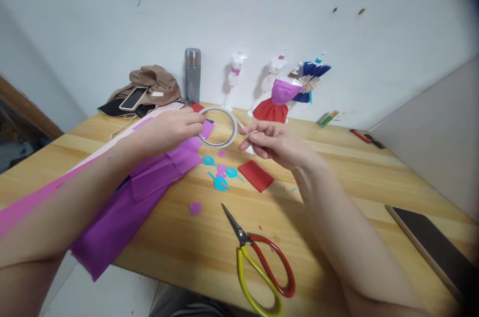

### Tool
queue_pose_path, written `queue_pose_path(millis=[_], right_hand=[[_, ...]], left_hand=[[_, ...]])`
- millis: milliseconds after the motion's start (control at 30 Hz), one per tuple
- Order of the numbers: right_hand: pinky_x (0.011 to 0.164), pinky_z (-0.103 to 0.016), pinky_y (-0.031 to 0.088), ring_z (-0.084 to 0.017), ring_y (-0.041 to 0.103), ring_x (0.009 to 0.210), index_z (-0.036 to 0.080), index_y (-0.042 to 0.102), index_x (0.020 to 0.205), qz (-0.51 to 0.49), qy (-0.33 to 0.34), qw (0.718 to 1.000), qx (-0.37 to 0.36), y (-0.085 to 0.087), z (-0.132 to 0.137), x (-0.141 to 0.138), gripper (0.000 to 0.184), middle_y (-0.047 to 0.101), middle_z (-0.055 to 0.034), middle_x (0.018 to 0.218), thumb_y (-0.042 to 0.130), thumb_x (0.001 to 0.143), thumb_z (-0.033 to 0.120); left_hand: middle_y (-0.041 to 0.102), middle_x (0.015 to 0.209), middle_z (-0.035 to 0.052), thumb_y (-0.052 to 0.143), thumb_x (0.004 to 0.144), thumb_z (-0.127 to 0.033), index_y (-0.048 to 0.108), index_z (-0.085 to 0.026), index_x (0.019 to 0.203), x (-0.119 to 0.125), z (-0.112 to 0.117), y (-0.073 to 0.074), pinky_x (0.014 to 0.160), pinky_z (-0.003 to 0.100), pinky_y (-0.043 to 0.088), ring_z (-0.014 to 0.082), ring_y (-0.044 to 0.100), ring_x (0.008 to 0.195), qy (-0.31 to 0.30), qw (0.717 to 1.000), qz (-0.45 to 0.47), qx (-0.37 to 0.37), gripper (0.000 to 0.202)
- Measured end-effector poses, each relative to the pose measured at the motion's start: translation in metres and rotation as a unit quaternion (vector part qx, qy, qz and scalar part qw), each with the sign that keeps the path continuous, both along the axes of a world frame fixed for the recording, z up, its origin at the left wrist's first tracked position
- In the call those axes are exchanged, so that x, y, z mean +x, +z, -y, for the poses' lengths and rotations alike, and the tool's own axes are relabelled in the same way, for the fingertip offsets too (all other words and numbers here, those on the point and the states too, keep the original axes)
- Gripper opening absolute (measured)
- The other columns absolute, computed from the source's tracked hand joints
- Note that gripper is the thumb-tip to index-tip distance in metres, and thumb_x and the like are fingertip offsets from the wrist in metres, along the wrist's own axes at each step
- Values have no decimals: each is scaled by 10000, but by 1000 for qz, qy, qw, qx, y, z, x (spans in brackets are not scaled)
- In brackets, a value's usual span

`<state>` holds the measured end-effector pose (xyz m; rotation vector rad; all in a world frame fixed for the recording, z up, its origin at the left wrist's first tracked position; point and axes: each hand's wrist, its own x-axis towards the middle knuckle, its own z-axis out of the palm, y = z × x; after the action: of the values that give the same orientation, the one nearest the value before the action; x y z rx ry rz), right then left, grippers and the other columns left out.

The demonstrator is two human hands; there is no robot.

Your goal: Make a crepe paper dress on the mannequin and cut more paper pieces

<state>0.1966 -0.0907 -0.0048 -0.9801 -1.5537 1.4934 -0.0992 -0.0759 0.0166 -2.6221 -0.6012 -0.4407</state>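
Note:
My left hand pinches the rim of a thin white tape roll held upright above the wooden table. My right hand is closed in a pinch at the roll's right side, pulling a short strip of tape from it. Under my left forearm lie sheets of purple and pink crepe paper. Small teal and purple paper cut-outs and a red paper piece lie just below the roll.
Scissors with red and yellow handles lie near the front edge. White doll stands, one in a red and purple paper dress, a steel flask, a bag with a phone, and a dark tablet are around.

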Motion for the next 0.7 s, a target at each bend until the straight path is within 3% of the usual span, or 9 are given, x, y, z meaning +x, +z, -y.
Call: queue_pose_path(millis=[200, 400, 533, 700], right_hand=[[401, -246, 171, -39, 345, 385, 194, 662, 805, -37, 16, 999, -7, 1, 2, -6, 355, 754, -48, 697, 817, 701, 496], [390, -233, 152, -31, 311, 362, 183, 606, 727, -49, 21, 998, -21, -2, 3, -12, 364, 753, -52, 683, 845, 674, 453], [382, -228, 159, -19, 305, 369, 188, 580, 706, -61, -18, 998, -16, -1, 5, -13, 326, 737, -44, 723, 831, 711, 395], [375, -216, 153, 1, 289, 379, 176, 594, 715, -92, -35, 995, -15, -1, 5, -14, 291, 609, 12, 687, 821, 730, 357]], left_hand=[[713, 1141, 115, 401, 1004, -122, 705, -174, 1064, 6, 9, -4, 865, 309, 495, 193, 627, 1005, -17, 997, 76, 21, 314], [720, 1149, 116, 385, 1024, -165, 705, -174, 1060, 10, 4, -9, 872, 317, 497, 194, 633, 1020, -10, 996, 88, 32, 322], [722, 1154, 109, 418, 1020, -176, 711, -184, 1048, 11, 1, -14, 870, 321, 496, 190, 639, 1001, -13, 994, 106, 26, 294], [726, 1111, 105, 419, 1021, -174, 713, -184, 1025, 13, -2, -18, 829, 317, 491, 186, 636, 976, -15, 990, 135, 38, 294]])
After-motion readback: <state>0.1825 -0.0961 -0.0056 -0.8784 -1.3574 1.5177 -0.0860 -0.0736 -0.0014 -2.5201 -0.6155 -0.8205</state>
